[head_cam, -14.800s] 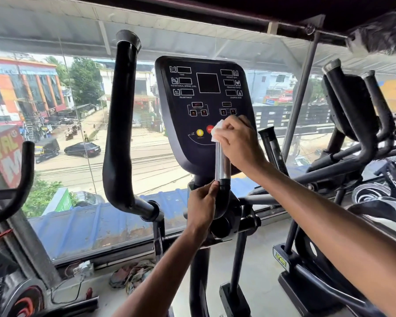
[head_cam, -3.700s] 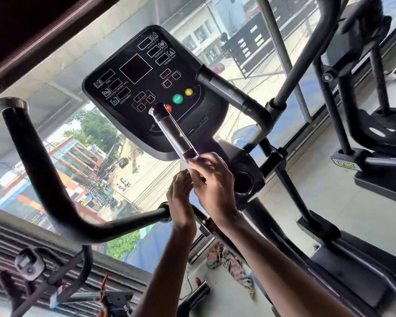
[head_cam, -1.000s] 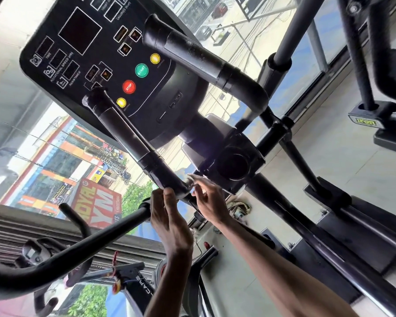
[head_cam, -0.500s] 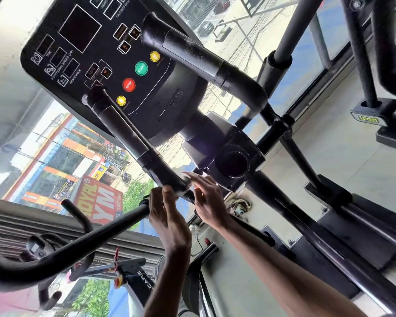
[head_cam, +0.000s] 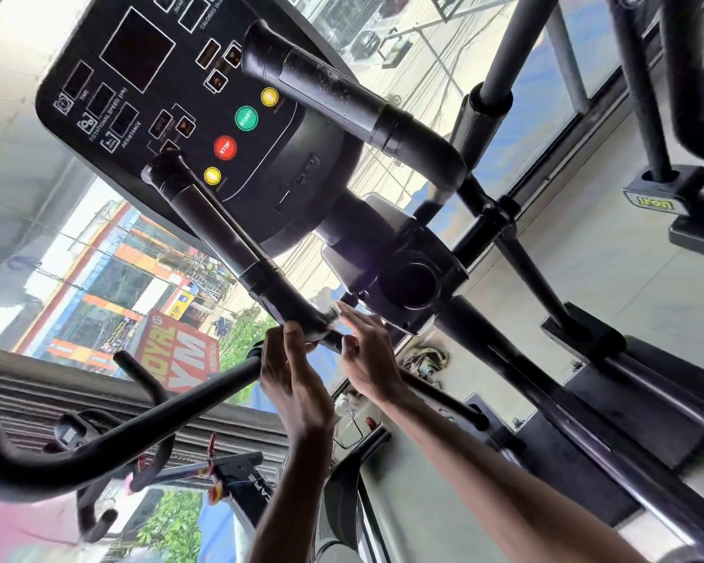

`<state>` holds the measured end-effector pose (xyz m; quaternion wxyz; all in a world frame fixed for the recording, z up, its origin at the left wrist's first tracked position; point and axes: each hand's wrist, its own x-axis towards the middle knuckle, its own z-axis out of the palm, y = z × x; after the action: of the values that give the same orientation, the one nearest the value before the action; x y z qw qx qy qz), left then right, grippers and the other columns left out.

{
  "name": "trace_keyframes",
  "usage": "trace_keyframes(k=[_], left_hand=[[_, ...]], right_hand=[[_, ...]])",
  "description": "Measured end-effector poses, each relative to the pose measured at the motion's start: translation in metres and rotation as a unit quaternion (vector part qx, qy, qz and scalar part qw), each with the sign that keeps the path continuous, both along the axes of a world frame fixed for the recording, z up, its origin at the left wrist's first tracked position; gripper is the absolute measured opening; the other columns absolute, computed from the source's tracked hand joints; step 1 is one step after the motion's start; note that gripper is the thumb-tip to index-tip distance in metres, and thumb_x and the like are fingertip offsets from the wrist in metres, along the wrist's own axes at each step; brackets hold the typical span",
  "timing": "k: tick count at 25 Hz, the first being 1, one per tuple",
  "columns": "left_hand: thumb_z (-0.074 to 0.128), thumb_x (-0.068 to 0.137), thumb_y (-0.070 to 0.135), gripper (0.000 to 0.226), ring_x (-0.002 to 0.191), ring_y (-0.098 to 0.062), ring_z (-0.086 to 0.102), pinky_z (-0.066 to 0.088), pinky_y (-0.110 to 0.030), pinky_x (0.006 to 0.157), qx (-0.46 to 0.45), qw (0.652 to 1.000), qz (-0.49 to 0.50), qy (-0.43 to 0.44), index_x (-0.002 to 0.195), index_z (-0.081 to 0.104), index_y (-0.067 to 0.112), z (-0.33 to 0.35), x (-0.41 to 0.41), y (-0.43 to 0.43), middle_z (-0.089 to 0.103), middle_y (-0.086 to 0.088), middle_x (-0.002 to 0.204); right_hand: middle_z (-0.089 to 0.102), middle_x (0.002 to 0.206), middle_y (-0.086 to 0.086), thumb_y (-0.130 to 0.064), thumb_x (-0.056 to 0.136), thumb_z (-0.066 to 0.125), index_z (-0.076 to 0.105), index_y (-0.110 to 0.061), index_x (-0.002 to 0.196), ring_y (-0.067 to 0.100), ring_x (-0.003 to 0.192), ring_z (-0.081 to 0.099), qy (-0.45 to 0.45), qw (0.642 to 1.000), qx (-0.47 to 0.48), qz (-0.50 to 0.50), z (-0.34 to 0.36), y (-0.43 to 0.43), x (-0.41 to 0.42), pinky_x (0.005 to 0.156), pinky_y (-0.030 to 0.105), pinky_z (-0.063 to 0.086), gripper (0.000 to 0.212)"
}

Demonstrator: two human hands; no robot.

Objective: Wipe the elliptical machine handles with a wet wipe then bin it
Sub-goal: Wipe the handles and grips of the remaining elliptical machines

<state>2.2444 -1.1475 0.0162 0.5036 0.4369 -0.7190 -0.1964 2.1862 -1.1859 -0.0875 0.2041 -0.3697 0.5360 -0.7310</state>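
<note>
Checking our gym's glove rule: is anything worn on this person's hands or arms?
No. The left hand and right hand are bare: no gloves, and no ring, watch or band shows. Both forearms are uncovered down to the frame's edge; no sleeve is in view.
</note>
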Motion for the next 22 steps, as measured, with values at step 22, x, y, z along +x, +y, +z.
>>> trace_keyframes(k=[22], left_hand=[[0.049, 0.093, 0.052, 0.039, 0.081, -0.027, 0.062, 0.053, -0.054, 0.086, 0.045, 0.999, -0.008, -0.017, 0.077, 0.069, 0.023, 0.011, 0.006, 0.007, 0.071, 0.0, 0.077]], right_hand=[[0.072, 0.129, 0.006, -0.037, 0.106, 0.032, 0.067, -0.008, 0.132, 0.01, 0.123, 0.055, -0.073, 0.993, -0.056, -0.075, 0.03, 0.041, 0.006, 0.103, 0.034, 0.045, 0.053]])
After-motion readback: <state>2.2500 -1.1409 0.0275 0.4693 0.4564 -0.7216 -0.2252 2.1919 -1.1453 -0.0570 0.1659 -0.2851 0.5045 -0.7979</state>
